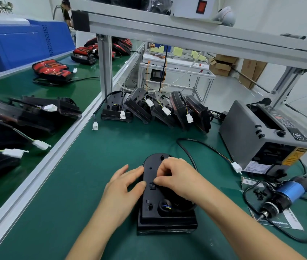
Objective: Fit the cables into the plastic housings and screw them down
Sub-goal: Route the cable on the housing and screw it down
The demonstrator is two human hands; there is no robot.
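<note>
A: The housing [165, 220] lies left of the grey dispenser [242, 134]; the left hand [124, 186], fingers loose, braces it.
B: The right hand [175, 175] curls at its clip, pinch hidden. The cable [212, 150] should seat fully first.

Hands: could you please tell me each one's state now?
Left hand: open, steadying the black housing.
Right hand: curled on the housing; contents cannot be told.
</note>
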